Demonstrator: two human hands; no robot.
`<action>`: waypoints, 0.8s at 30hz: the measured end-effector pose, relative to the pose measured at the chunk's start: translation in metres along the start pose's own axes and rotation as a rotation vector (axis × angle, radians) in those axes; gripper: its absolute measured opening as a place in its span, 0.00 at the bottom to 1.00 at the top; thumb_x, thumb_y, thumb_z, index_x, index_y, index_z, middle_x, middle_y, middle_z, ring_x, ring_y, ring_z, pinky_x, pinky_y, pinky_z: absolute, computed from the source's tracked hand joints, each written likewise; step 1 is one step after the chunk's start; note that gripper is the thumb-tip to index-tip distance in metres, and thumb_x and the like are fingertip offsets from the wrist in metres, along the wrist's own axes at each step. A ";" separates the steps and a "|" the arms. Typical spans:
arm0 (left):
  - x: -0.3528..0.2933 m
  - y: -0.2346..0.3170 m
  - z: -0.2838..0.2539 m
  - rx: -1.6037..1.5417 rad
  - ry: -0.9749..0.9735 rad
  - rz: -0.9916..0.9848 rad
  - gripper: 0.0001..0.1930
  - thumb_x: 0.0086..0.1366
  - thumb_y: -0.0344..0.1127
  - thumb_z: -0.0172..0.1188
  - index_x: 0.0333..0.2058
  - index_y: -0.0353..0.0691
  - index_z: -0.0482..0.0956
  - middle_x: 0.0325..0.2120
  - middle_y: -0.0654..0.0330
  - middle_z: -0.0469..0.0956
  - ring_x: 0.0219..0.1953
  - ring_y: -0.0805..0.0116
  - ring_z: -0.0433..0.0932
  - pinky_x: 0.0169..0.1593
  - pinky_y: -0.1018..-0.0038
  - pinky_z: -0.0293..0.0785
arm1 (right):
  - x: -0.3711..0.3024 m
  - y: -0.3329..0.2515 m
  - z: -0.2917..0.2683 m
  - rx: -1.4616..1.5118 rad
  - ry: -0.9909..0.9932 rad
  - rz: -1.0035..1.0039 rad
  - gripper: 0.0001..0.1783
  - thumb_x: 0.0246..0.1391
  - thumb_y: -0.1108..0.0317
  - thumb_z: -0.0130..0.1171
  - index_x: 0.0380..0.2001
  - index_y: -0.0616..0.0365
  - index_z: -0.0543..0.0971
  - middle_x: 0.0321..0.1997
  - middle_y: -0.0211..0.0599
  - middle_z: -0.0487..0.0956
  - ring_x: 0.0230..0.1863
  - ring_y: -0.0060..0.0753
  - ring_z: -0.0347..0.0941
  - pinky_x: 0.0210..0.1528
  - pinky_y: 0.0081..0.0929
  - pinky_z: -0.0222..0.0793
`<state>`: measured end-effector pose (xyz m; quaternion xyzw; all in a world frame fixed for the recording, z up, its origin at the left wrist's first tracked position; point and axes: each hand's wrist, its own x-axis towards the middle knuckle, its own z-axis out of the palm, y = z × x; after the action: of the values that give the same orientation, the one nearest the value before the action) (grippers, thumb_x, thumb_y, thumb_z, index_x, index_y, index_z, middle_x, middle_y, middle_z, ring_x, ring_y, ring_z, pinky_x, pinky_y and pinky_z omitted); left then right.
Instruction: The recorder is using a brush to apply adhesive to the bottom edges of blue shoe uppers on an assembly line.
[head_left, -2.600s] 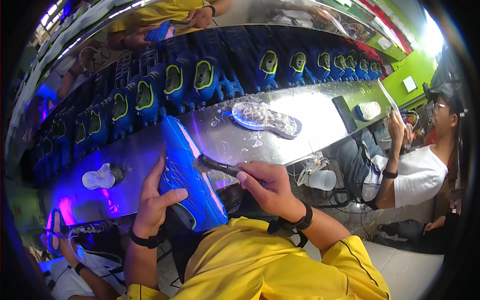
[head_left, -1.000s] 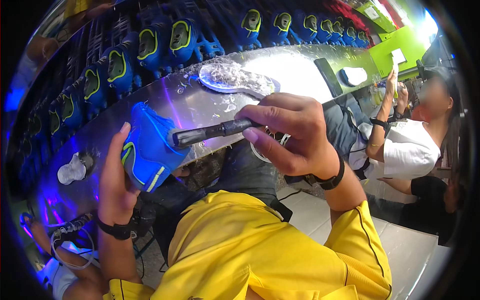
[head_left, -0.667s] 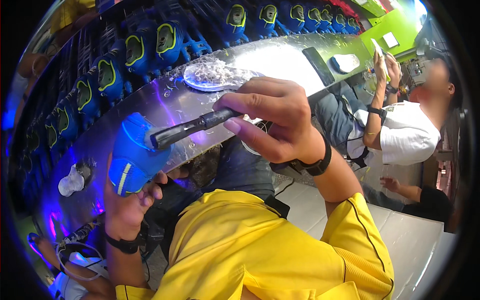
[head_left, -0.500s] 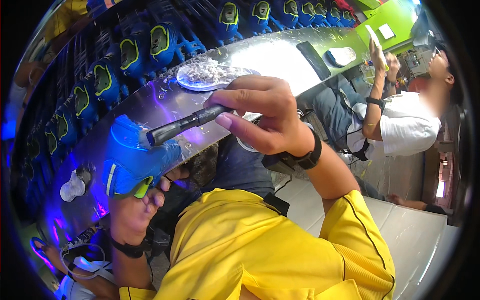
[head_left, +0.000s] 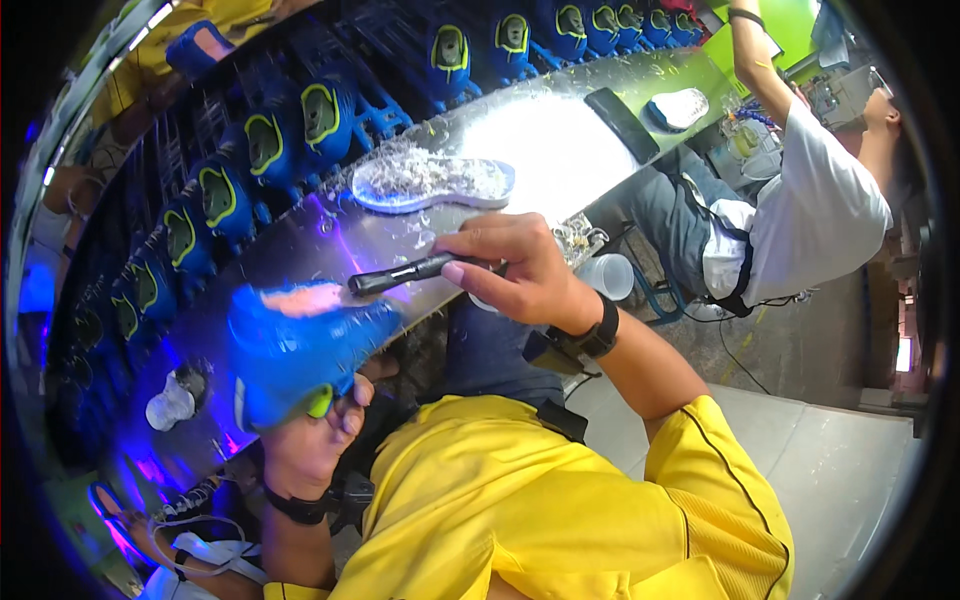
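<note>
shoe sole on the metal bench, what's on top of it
Pale shredded scraps lie heaped on the shoe sole, thickest toward its left end. The surface beneath them is covered and cannot be seen.

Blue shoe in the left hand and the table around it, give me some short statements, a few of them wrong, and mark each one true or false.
The left hand holds the blue shoe: true.
The right hand holds scissors: false, it holds a slim black tool.
A sole strewn with pale shreds lies on the metal table: true.
The row of blue shoes has red-edged openings: false, the edging is yellow-green.
</note>
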<state>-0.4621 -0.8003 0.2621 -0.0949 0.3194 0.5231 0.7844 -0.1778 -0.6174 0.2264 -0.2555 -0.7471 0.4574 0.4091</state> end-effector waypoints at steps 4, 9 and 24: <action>0.028 0.004 0.014 0.389 0.023 0.072 0.32 0.74 0.56 0.52 0.60 0.30 0.74 0.47 0.39 0.81 0.40 0.49 0.84 0.45 0.60 0.85 | -0.002 0.000 0.006 -0.007 0.069 0.260 0.10 0.60 0.64 0.69 0.38 0.60 0.89 0.25 0.44 0.82 0.25 0.43 0.78 0.28 0.37 0.70; 0.075 0.019 0.008 0.214 -0.053 0.164 0.27 0.69 0.46 0.58 0.59 0.32 0.78 0.52 0.45 0.84 0.52 0.49 0.85 0.60 0.53 0.80 | -0.011 -0.013 -0.008 -0.004 0.004 0.163 0.11 0.62 0.65 0.66 0.40 0.61 0.88 0.26 0.47 0.81 0.25 0.47 0.77 0.28 0.39 0.68; 0.398 0.152 0.164 2.309 0.308 0.954 0.41 0.51 0.54 0.78 0.61 0.41 0.77 0.56 0.46 0.82 0.60 0.45 0.80 0.64 0.57 0.76 | -0.045 -0.036 -0.075 0.484 0.374 0.761 0.19 0.72 0.67 0.59 0.59 0.70 0.82 0.32 0.25 0.81 0.32 0.11 0.68 0.34 0.15 0.63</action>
<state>-0.4309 -0.3525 0.1792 0.7098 0.6804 0.1534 0.0978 -0.0907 -0.6321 0.2599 -0.4858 -0.3866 0.6814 0.3877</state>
